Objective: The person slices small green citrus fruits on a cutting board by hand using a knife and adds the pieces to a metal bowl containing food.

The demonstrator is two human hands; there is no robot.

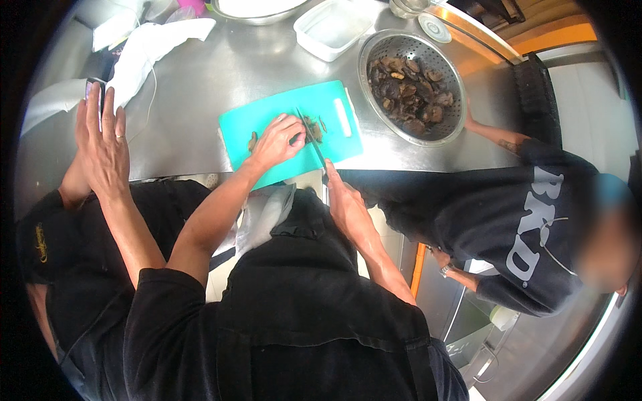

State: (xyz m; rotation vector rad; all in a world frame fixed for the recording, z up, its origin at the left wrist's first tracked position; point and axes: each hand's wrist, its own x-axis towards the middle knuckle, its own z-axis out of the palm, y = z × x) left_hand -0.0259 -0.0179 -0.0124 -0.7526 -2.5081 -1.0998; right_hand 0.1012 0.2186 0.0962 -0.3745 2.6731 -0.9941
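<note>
A turquoise cutting board (281,103) lies on the steel table before me. My right hand (346,200) is closed round the handle of a kitchen knife (312,135), whose blade rests over dark brown sliced pieces (315,129) that look like mushroom. Just left of the blade, my left hand (281,138) is on the board with curled fingers beside the pieces; whether it pinches one is hidden. Another brown piece (252,142) lies near its wrist. To the right of the board, a perforated steel colander (366,90) holds many similar brown pieces.
A white plastic container (331,30), a steel bowl (261,19) and a round lid (435,27) stand along the far side. White cloth or paper (145,55) lies at left. Co-workers stand close on both sides; one's hand (103,145) is by a phone (95,87), another's hand (470,119) touches the colander.
</note>
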